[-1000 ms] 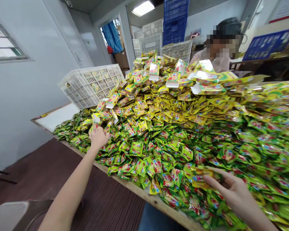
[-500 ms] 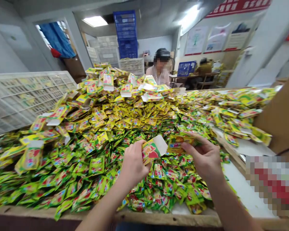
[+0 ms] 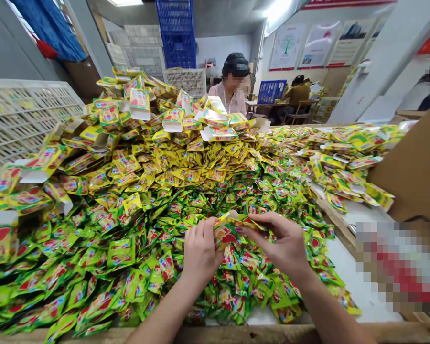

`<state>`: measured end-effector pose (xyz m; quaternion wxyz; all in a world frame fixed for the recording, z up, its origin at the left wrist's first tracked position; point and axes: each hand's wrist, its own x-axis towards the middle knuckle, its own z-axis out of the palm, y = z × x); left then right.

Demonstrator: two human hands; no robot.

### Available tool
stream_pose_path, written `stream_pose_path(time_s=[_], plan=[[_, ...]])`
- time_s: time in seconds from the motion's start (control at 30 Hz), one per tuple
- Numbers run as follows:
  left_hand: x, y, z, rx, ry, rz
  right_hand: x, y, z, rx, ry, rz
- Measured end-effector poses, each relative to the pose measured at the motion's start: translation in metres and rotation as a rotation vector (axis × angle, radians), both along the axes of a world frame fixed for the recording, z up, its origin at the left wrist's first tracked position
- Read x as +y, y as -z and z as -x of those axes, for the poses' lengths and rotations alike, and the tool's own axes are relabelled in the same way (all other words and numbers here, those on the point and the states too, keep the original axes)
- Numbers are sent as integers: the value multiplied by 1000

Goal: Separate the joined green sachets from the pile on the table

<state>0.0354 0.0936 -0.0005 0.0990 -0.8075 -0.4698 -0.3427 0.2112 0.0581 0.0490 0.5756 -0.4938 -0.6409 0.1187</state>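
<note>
A small yellow-green printed carton [image 3: 223,236], its white end flap raised, is gripped by my left hand [image 3: 201,249]. My right hand [image 3: 282,242] pinches a yellow sachet [image 3: 246,222] at the carton's open end; the sachet's front part is hidden there, so how far inside it reaches I cannot tell. Both hands are above a broad heap of green sachets [image 3: 122,252]. Behind these lies a band of yellow sachets [image 3: 186,165].
Cartons with open flaps [image 3: 139,102] are piled high at the back left, beside a white plastic crate [image 3: 28,93]. More cartons [image 3: 347,174] lie right of a wooden divider [image 3: 331,217], near a brown cardboard panel [image 3: 412,167]. A person [image 3: 231,88] is across the table.
My right hand has moved left, bringing the yellow sachet from just beside the carton to its open end. The carton has turned slightly in my left hand. The camera view has shifted.
</note>
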Motion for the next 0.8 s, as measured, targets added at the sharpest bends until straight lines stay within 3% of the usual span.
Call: stream_pose_path(time_s=[0.1, 0.33, 0.4, 0.57, 0.8], plan=[[-1, 0, 0, -55, -34, -25, -5, 5, 14, -107, 87, -232], [-3, -5, 0, -101, -47, -89, -8, 8, 18, -221, 92, -388], [-3, -5, 1, -63, -64, -96, -6, 8, 16, -204, 71, -299], [-2, -2, 2, 10, 17, -174, 5, 6, 0, 124, -101, 312], [-1, 5, -1, 34, 145, -5, 9, 10, -2, 195, -155, 308]])
